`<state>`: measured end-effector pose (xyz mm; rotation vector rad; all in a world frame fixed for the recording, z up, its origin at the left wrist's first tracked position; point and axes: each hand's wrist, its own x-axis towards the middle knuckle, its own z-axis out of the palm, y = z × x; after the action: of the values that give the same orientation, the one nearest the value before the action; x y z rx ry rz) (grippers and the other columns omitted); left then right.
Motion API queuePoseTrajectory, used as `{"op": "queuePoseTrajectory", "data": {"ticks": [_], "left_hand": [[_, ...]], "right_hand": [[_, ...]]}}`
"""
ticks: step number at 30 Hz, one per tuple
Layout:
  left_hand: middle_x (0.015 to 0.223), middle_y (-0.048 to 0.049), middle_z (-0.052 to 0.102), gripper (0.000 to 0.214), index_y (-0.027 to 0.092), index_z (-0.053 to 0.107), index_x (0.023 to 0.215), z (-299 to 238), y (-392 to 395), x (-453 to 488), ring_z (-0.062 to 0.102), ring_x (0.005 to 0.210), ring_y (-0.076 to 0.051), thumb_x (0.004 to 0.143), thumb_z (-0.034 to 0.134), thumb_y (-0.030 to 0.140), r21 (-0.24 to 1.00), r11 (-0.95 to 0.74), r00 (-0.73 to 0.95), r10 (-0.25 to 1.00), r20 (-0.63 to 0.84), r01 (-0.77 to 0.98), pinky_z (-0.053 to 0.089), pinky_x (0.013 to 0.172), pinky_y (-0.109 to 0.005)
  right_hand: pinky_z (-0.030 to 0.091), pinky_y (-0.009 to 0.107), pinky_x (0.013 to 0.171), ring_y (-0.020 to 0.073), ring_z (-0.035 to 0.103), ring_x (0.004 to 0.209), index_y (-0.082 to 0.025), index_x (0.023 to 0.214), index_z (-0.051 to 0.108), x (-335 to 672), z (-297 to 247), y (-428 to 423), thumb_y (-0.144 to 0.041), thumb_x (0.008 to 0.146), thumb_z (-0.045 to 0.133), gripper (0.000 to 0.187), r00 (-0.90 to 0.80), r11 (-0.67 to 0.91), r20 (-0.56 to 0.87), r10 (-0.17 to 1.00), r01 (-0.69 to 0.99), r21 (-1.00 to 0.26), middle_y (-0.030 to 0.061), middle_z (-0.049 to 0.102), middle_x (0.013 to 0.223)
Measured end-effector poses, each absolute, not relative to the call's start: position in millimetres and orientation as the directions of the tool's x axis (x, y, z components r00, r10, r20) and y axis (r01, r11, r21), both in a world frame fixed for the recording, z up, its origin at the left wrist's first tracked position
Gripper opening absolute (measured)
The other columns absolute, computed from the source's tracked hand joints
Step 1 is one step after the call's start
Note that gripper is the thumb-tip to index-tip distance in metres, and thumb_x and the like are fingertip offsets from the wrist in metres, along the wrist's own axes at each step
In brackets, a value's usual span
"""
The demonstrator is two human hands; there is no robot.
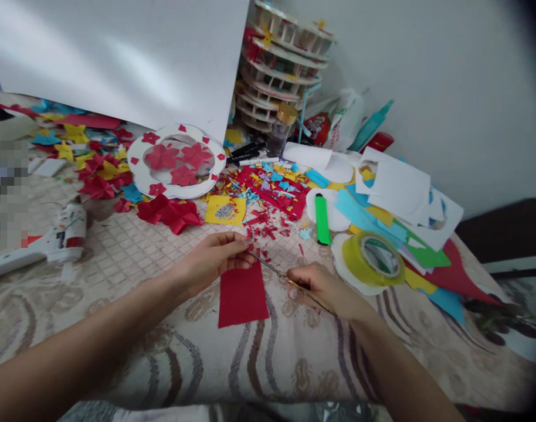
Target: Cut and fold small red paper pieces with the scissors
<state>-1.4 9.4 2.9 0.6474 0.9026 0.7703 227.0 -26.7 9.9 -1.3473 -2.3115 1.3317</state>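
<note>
My right hand (314, 284) grips a pair of scissors (270, 266), its fingers in the handles and the blades pointing left. At the blade tips, my left hand (226, 252) is closed in a pinch on a small piece of red paper (250, 249), mostly hidden by the fingers. Below both hands a red paper rectangle (243, 299) lies flat on the patterned tablecloth (162, 340). Just beyond the fingertips are red paper scraps (261, 223) and a yellow paper square (225, 210) with tiny coloured bits on it.
To the left lie a glue gun (68, 234) and red paper flowers (169, 214). A white ring (136, 176) with red flowers stands behind them. On the right are a green cutter (322, 220), a roll of tape (358, 258) and paper sheets (402, 184). A tiered model (289, 64) rises behind.
</note>
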Motion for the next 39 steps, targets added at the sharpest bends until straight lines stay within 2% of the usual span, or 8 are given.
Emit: {"op": "queuePoseTrajectory", "data": {"ticks": [18,27,39], "left_hand": [[0.061,-0.0032,0.064,0.010,0.012,0.056,0.070,3.4,8.7,0.4,0.062,0.057,-0.010,0.080,0.056,0.008,0.759,0.582,0.416,0.792,-0.447,-0.292,0.052,0.059,-0.019],[0.061,-0.0018,0.063,0.009,0.012,0.057,0.069,1.5,18.6,-2.9,0.062,0.058,-0.010,0.078,0.059,0.012,0.814,0.511,0.412,0.828,-0.379,-0.277,0.050,0.060,-0.020],[0.061,-0.0020,0.063,0.013,0.012,0.057,0.066,-2.7,37.1,3.0,0.060,0.056,-0.009,0.075,0.064,0.019,0.914,0.361,0.309,0.904,-0.296,-0.183,0.049,0.060,-0.022]], "right_hand": [[0.019,0.021,0.047,0.0078,0.025,0.053,-0.018,0.057,0.031,226.4,11.5,-27.0,-0.057,0.083,0.047,0.050,-0.564,0.245,-0.277,0.778,0.678,-0.693,-0.0064,0.024,0.055],[0.018,0.022,0.048,0.0076,0.027,0.050,-0.017,0.056,0.034,218.2,8.2,-27.6,-0.054,0.083,0.048,0.048,-0.485,0.295,-0.211,0.848,0.765,-0.573,-0.0066,0.027,0.051],[0.017,0.024,0.050,0.0103,0.035,0.048,-0.018,0.058,0.041,212.5,-5.1,-20.4,-0.056,0.086,0.041,0.047,-0.383,0.304,-0.126,0.915,0.860,-0.409,-0.0031,0.038,0.049]]}}
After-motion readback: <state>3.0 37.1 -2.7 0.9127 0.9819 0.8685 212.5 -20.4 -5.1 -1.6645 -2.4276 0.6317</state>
